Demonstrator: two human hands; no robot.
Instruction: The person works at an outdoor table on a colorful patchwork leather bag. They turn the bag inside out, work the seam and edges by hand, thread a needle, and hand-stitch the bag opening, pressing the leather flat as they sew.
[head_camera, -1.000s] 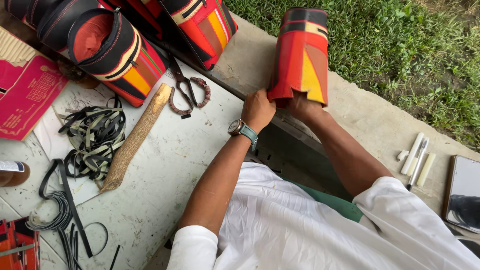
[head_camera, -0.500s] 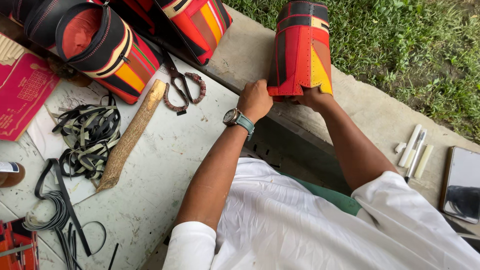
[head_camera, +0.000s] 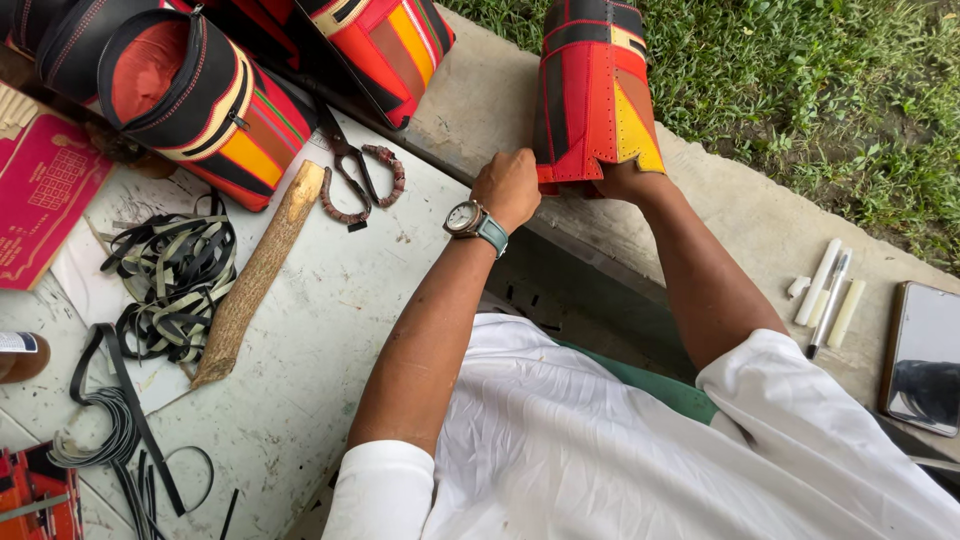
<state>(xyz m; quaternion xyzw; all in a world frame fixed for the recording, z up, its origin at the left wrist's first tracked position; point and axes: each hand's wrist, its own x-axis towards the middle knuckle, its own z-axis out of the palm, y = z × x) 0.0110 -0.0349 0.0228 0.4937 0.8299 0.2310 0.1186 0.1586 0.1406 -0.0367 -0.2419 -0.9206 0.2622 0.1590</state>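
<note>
- At the far left edge lies a flat pink printed card (head_camera: 40, 200), and near it a loose tangle of black and pale green flat straps (head_camera: 175, 285) rests on a white sheet.
- Below them, a coil of black cord (head_camera: 100, 440) trails toward the near left corner.
- A rough wooden stick (head_camera: 260, 270) lies diagonally on the scuffed pale grey worktop (head_camera: 330, 330), just right of the straps.
- Beyond the stick sit a finished cylindrical bag in black, red and yellow stripes (head_camera: 190, 90) and a second striped bag (head_camera: 375, 45), with black scissors with cord-wrapped handles (head_camera: 355, 170) just beside them.
- The left hand (head_camera: 510, 185), a wristwatch on its wrist, is curled closed on the near left edge of the red, black and yellow stitched leather panel (head_camera: 595, 95).
- The right hand (head_camera: 625, 180) is under the panel's near edge; its fingers are hidden, so I cannot tell how far they are closed.
- Compared with a second ago, the panel stands a little farther out and more upright on the concrete ledge (head_camera: 480, 95), and both hands sit low at its bottom edge; I judge the person is steadying and aligning that edge.
- At the right, white sticks and a pen (head_camera: 828, 290) lie near a dark phone (head_camera: 925, 360).
- This is outdoors: green grass (head_camera: 820, 90) runs along the far right.
</note>
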